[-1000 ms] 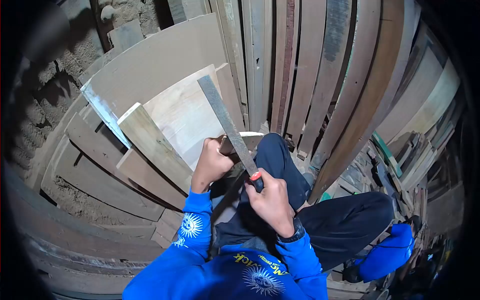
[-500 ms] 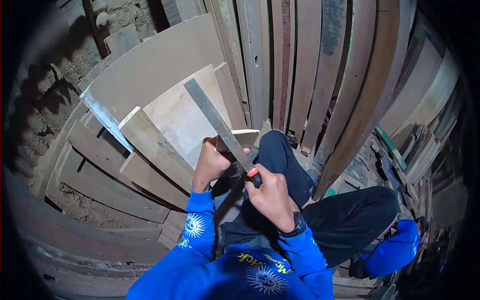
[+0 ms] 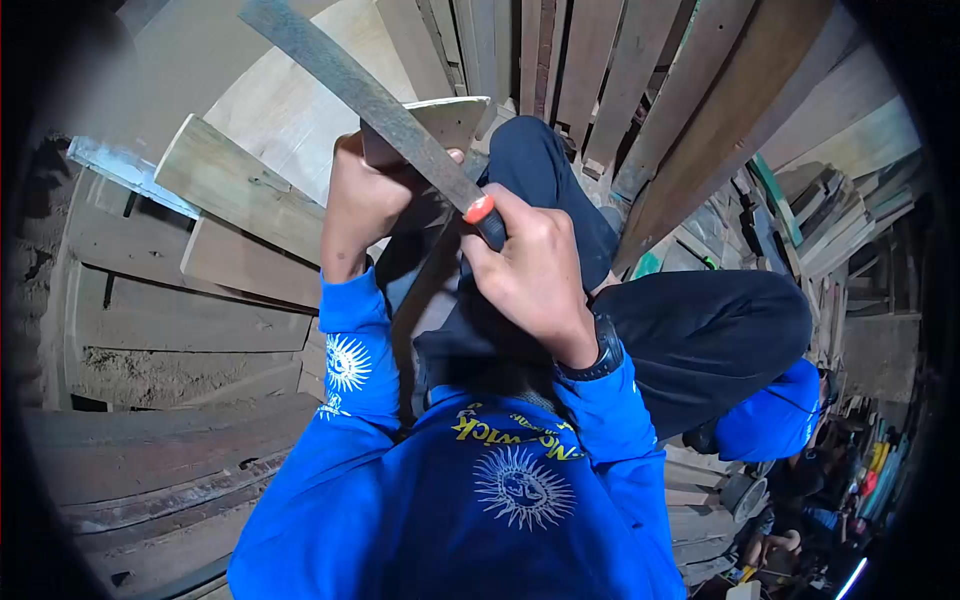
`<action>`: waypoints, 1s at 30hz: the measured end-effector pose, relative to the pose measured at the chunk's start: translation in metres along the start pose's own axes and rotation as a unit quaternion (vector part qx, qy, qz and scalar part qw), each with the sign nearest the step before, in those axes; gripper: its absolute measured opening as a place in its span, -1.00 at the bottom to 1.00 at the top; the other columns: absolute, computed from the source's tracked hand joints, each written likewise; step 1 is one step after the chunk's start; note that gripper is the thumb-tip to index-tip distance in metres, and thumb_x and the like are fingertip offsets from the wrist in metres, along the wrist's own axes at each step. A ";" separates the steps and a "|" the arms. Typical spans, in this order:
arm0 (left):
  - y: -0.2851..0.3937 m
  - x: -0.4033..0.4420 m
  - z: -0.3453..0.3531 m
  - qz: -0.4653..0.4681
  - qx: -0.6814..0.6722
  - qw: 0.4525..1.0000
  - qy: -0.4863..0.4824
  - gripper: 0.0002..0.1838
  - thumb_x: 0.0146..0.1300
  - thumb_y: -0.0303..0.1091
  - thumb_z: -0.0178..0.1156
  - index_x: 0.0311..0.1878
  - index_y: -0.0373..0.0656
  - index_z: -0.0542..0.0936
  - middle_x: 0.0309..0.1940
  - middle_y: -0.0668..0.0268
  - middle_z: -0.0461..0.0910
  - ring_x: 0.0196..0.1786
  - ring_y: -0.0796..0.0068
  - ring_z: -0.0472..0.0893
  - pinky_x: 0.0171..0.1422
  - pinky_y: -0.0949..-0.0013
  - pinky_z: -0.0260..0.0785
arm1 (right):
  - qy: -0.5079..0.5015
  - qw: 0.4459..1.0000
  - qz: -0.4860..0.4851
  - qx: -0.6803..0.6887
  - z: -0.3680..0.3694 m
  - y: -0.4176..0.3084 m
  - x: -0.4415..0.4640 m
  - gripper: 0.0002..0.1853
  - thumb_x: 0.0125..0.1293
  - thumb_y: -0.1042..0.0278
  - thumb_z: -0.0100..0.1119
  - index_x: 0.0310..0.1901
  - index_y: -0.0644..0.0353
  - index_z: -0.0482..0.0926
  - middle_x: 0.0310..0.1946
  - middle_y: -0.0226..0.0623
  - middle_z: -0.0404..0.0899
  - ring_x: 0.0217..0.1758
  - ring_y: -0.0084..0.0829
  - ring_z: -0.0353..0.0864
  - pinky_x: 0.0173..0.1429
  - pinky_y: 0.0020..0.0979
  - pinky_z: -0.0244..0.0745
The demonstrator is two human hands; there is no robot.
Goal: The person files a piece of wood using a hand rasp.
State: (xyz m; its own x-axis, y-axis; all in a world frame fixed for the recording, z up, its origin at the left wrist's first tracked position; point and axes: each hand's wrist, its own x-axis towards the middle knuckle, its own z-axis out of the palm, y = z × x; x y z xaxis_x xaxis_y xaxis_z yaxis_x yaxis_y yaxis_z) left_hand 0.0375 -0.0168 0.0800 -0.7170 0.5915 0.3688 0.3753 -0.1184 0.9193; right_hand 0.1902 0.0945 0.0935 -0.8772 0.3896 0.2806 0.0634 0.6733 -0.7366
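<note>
In the head view my right hand (image 3: 533, 268) is closed around the black and red handle of a long flat metal file (image 3: 350, 88). The blade slants up and left, across the pale top edge of a small wooden piece (image 3: 456, 122). My left hand (image 3: 366, 195) grips that piece from its left side, with a fingertip showing behind the blade. Part of the piece is hidden by the file and the fingers. Whether the blade touches the edge or passes just above it, I cannot tell.
Pale boards (image 3: 245, 185) lean on the left, and a row of long planks (image 3: 640, 90) stands ahead. My bent leg (image 3: 720, 318) is at right, beside a blue bundle (image 3: 775, 412). Scrap wood (image 3: 840, 220) is piled farther right. Another person (image 3: 780, 545) is partly visible at lower right.
My view has tilted down, so both hands, the file and the wooden piece sit higher in the picture and look larger. Both grips are unchanged.
</note>
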 end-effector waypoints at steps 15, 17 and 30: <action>0.000 0.000 0.000 0.025 0.009 1.000 -0.007 -0.75 0.09 -0.46 0.51 -0.19 -0.38 0.74 -0.39 0.19 0.78 -0.34 0.53 0.71 -0.23 0.41 0.53 | -0.013 0.999 0.009 0.033 0.002 -0.004 -0.002 -0.79 0.11 0.41 0.28 -0.17 0.14 0.62 -0.55 0.06 0.60 -0.37 0.12 0.66 -0.28 -0.01 0.52; 0.005 -0.001 0.004 0.012 -0.037 0.999 0.032 -0.72 0.08 -0.45 0.52 -0.17 -0.39 0.73 -0.41 0.20 0.77 -0.36 0.54 0.69 -0.26 0.41 0.52 | -0.044 0.997 0.054 0.019 0.003 0.001 -0.009 -0.78 0.10 0.42 0.28 -0.17 0.16 0.61 -0.55 0.06 0.60 -0.38 0.14 0.66 -0.27 0.00 0.52; 0.011 -0.005 0.003 0.030 0.040 0.999 0.022 -0.64 0.08 -0.40 0.52 -0.07 -0.35 0.69 -0.36 0.23 0.73 -0.30 0.49 0.68 -0.21 0.35 0.54 | -0.012 1.000 -0.017 0.006 0.013 -0.001 -0.003 -0.74 0.12 0.36 0.31 -0.14 0.20 0.59 -0.48 0.06 0.65 -0.33 0.17 0.67 -0.20 0.05 0.57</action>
State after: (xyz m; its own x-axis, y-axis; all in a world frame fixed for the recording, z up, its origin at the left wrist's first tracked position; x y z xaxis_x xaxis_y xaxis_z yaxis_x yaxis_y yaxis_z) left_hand 0.0465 -0.0185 0.0879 -0.7155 0.5499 0.4309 0.4629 -0.0887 0.8819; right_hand 0.1861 0.0844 0.0853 -0.8899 0.3510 0.2914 0.0269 0.6780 -0.7345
